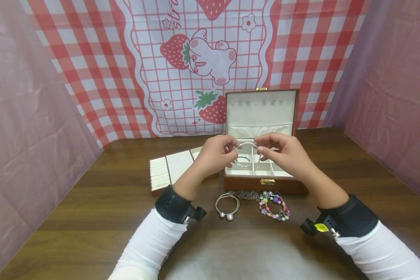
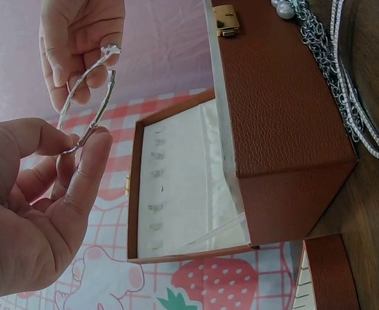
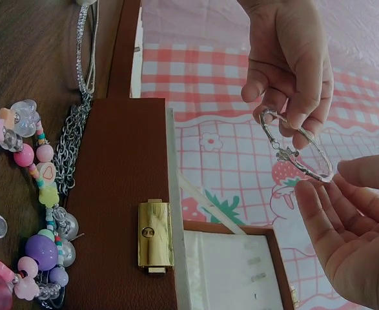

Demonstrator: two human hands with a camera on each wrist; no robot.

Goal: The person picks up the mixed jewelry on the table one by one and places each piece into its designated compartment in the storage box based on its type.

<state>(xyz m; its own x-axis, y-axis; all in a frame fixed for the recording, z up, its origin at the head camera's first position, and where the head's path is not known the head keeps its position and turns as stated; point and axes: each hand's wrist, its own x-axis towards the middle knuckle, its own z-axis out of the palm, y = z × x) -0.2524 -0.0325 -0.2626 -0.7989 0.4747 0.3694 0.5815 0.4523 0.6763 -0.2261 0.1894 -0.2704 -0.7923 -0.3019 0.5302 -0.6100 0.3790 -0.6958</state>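
A thin silver bangle (image 2: 97, 115) with a knobbly, twig-like surface is held up between both hands, over the open jewelry box (image 1: 266, 183). My left hand (image 1: 215, 153) pinches one side of it between thumb and fingertips. At the opposite side, my right hand (image 1: 283, 151) grips it with thumb and fingertips. A small ornament shows on the band in the right wrist view. Below the hands in the head view, a silver curved piece (image 1: 244, 166) overlaps a front compartment of the box.
Before the box lie a pearl-tipped bracelet (image 1: 227, 210), a silver chain (image 1: 245, 195) and a colorful beaded bracelet (image 1: 275, 200). A tray (image 1: 178, 164) with ring rolls stands left of the box. The box's raised lid (image 1: 260, 111) leans at the back, near the checked cloth (image 1: 301, 58).
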